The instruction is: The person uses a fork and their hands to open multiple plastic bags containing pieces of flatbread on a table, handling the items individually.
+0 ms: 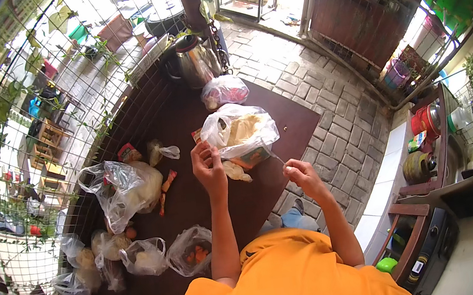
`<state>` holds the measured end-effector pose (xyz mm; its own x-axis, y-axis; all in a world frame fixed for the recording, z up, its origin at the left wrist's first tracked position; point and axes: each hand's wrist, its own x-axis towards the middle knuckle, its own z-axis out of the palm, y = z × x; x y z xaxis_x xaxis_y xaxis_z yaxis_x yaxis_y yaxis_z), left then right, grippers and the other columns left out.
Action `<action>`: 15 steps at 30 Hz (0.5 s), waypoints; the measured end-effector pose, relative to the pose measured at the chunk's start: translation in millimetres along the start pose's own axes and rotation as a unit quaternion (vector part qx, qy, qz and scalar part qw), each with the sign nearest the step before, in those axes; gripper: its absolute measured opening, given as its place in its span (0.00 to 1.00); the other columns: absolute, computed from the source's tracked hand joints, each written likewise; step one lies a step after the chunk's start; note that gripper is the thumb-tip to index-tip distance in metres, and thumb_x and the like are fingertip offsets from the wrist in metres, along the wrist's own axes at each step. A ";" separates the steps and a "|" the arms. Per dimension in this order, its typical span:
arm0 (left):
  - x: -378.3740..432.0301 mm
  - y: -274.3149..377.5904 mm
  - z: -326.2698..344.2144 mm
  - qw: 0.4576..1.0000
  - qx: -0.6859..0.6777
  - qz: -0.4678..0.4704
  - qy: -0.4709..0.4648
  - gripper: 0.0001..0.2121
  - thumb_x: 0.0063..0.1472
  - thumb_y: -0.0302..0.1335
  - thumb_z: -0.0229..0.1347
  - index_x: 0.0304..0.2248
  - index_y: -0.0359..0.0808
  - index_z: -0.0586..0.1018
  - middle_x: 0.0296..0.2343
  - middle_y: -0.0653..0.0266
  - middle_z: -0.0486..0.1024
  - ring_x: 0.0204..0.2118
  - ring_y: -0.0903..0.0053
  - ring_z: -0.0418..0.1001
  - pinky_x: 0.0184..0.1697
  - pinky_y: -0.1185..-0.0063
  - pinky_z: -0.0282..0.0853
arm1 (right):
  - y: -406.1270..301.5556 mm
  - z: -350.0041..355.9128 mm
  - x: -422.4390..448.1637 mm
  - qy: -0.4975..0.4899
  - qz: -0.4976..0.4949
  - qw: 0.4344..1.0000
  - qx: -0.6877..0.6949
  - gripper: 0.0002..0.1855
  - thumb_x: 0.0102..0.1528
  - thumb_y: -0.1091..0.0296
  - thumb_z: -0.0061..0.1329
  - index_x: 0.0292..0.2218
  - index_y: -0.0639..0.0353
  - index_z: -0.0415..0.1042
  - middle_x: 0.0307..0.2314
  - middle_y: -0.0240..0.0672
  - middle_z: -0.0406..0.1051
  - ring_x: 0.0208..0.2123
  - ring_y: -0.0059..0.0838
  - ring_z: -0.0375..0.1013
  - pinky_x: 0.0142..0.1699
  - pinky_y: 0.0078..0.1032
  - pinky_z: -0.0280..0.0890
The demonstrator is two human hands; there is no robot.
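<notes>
A white plastic bag (220, 125) stands with its mouth spread, and a pale yellowish mass (245, 127) shows inside. At the bag's left edge, the fingers of my left hand (208, 167) pinch its plastic. My right hand (305, 176) grips the handle of a thin metal utensil (274, 154), whose far end lies at the bag's lower right side. Beneath the bag is a printed package (250, 158). A small knotted bag of pale content (237, 172) lies between my hands, nearer to the left.
On the dark tabletop (208, 205) are a large plastic bag (130, 190), a narrow red packet (167, 192), small clear bags (145, 258) and a bag with orange pieces (196, 253). A steel kettle (196, 63) and a tied bag (225, 90) stand farther off. Wire mesh (90, 95) borders the left side.
</notes>
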<state>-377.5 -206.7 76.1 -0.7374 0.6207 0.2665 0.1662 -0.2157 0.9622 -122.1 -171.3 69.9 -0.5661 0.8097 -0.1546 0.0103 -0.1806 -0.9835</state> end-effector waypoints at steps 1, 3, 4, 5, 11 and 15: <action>0.8 1.3 1.0 0.999 0.043 0.022 0.008 0.13 0.62 0.20 0.56 0.47 0.32 0.73 0.38 0.62 0.74 0.37 0.77 0.75 0.41 0.80 0.73 | 0.8 -1.9 -1.0 0.004 0.005 1.000 0.004 0.09 0.63 0.65 0.44 0.34 0.59 0.72 0.22 0.19 0.63 0.24 0.09 0.58 0.28 0.15 0.53; 5.9 12.8 2.5 0.995 0.091 0.043 0.015 0.15 0.60 0.20 0.58 0.47 0.33 0.73 0.37 0.63 0.74 0.36 0.75 0.74 0.41 0.81 0.72 | -4.1 -2.1 -0.8 0.007 0.025 1.000 -0.004 0.09 0.60 0.70 0.41 0.37 0.60 0.72 0.25 0.19 0.64 0.25 0.10 0.59 0.29 0.15 0.55; 9.7 22.1 4.3 0.977 0.164 0.135 0.020 0.17 0.58 0.20 0.60 0.47 0.35 0.74 0.41 0.63 0.72 0.36 0.76 0.73 0.40 0.78 0.71 | -3.9 -3.6 -1.0 0.009 0.027 1.000 0.000 0.09 0.60 0.70 0.41 0.37 0.60 0.72 0.25 0.19 0.64 0.25 0.10 0.59 0.29 0.15 0.55; 14.3 33.2 4.5 0.944 0.236 0.229 0.025 0.20 0.55 0.20 0.62 0.48 0.37 0.74 0.45 0.63 0.71 0.37 0.76 0.72 0.40 0.75 0.69 | -4.0 -3.1 0.2 0.012 0.017 1.000 -0.005 0.09 0.61 0.70 0.41 0.37 0.60 0.72 0.25 0.20 0.64 0.26 0.10 0.59 0.30 0.15 0.56; 30.6 58.9 16.4 0.920 0.221 0.289 -0.144 0.10 0.53 0.23 0.65 0.36 0.37 0.82 0.33 0.66 0.78 0.32 0.74 0.75 0.36 0.74 0.70 | -3.5 -7.6 1.2 0.027 0.022 0.999 -0.003 0.08 0.63 0.68 0.42 0.37 0.59 0.73 0.26 0.20 0.65 0.27 0.11 0.60 0.32 0.15 0.58; 40.4 35.5 44.8 0.912 0.229 0.215 -0.265 0.04 0.55 0.25 0.64 0.31 0.37 0.84 0.29 0.62 0.82 0.29 0.73 0.80 0.35 0.75 0.73 | -2.4 -8.2 0.5 0.013 0.012 1.000 -0.014 0.09 0.64 0.66 0.43 0.37 0.59 0.72 0.26 0.20 0.65 0.27 0.10 0.59 0.31 0.15 0.57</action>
<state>-372.1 -155.5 123.6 -0.1394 0.8565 0.4970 0.7110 -0.2628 0.6522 -115.6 -165.9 71.5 -0.5440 0.8196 -0.1800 0.0462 -0.1850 -0.9817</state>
